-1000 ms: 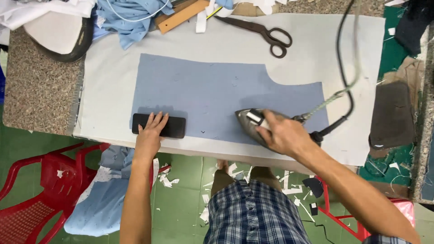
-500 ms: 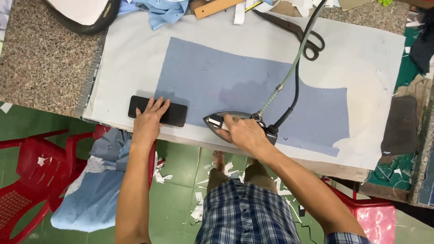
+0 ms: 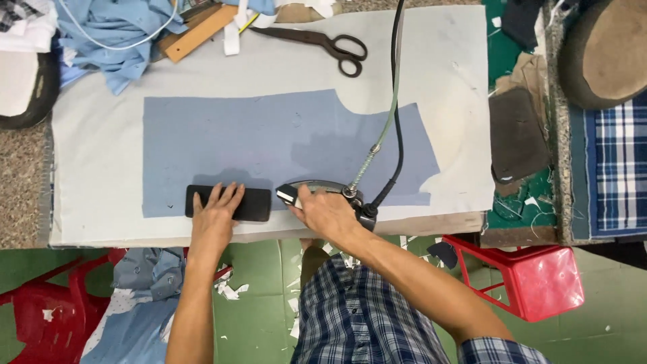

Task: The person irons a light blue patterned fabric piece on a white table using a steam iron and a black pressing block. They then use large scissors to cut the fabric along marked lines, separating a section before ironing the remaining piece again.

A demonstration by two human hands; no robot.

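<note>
A blue-grey cut fabric piece (image 3: 283, 145) lies flat on a white padded cloth (image 3: 445, 74) covering the table. My left hand (image 3: 217, 214) rests palm down on a black rectangular block (image 3: 255, 203) at the fabric's near edge, fingers spread. My right hand (image 3: 325, 212) grips the handle of a metal iron (image 3: 317, 189) that stands on the fabric just right of the block. The iron's black cord and a grey-green hose (image 3: 391, 101) run up from it and out of the top of view.
Dark scissors (image 3: 323, 42), a wooden strip (image 3: 199, 32) and crumpled light-blue cloth (image 3: 114, 34) lie along the far edge. A brown pad (image 3: 515, 131) sits to the right. Red plastic stools (image 3: 539, 280) and fabric scraps stand on the green floor below.
The iron slid left along the fabric's near edge until it is close to the black block. My left hand stayed on the block. The camera view shifted.
</note>
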